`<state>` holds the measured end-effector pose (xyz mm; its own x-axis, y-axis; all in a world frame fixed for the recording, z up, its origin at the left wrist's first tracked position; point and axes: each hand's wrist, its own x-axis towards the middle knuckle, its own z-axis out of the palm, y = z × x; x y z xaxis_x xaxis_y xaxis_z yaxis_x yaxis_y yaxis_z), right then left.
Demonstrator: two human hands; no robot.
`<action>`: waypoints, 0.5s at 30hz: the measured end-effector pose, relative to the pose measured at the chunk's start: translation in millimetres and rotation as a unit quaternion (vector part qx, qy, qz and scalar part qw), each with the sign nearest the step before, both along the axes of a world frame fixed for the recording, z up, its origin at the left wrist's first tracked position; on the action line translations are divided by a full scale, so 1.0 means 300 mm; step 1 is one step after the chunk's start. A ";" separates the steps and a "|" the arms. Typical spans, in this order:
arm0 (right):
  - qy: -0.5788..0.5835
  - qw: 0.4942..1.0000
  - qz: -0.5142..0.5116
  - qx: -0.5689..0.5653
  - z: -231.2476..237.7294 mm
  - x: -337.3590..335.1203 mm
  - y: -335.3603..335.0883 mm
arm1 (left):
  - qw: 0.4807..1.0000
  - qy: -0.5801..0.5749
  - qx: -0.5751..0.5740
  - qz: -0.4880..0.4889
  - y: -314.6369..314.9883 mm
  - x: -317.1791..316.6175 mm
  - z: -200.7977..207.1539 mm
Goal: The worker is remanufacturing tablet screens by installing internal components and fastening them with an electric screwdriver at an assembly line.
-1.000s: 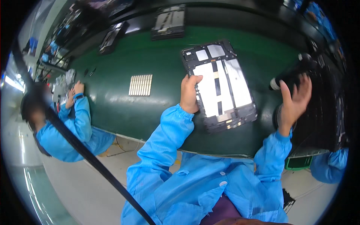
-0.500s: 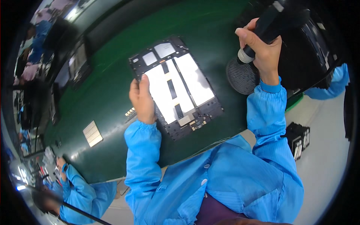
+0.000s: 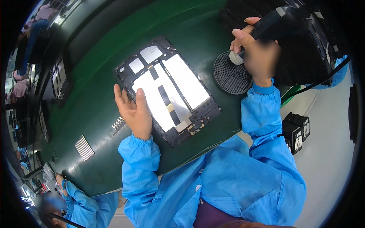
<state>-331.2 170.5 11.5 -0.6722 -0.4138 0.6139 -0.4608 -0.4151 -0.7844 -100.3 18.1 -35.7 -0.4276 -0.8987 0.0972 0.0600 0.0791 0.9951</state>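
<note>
An opened tablet (image 3: pixel 168 87), with a black frame, silvery-white battery panels and dark ribbon strips, lies tilted on the green table. Beside its left edge is my left hand (image 3: pixel 134 113), fingers spread, thumb over the frame's rim. My right hand (image 3: pixel 260 62), up at the right, closes round a black handheld tool with a pale grey rounded end (image 3: pixel 236 57); its exact kind is unclear. That end hangs over a round black dish (image 3: pixel 230 78) with a pitted surface. Part of my right hand is blurred.
A ribbed pale plate (image 3: pixel 84 148) and a small strip of metal-looking pieces (image 3: pixel 118 124) lie left of the tablet. Stacked black devices (image 3: pixel 304 57) and a cable (image 3: pixel 323 81) are at the right. A co-worker's blue sleeve (image 3: pixel 85 201) shows at lower left.
My left hand's fingers have spread away from the tablet's edge. My right hand has turned, bringing the tool's grey end over the dish. The whole view has shifted slightly.
</note>
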 end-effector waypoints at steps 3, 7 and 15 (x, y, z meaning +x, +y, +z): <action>0.006 1.000 -0.013 0.013 -0.007 0.005 -0.010 | 1.000 0.014 0.000 -0.001 -0.010 -0.002 -0.009; 0.011 0.999 -0.020 0.026 -0.014 0.009 -0.015 | 1.000 -0.007 -0.003 0.012 -0.010 -0.012 0.001; 0.018 0.998 -0.038 0.049 -0.033 -0.001 -0.001 | 1.000 -0.011 0.014 0.022 -0.008 -0.032 -0.012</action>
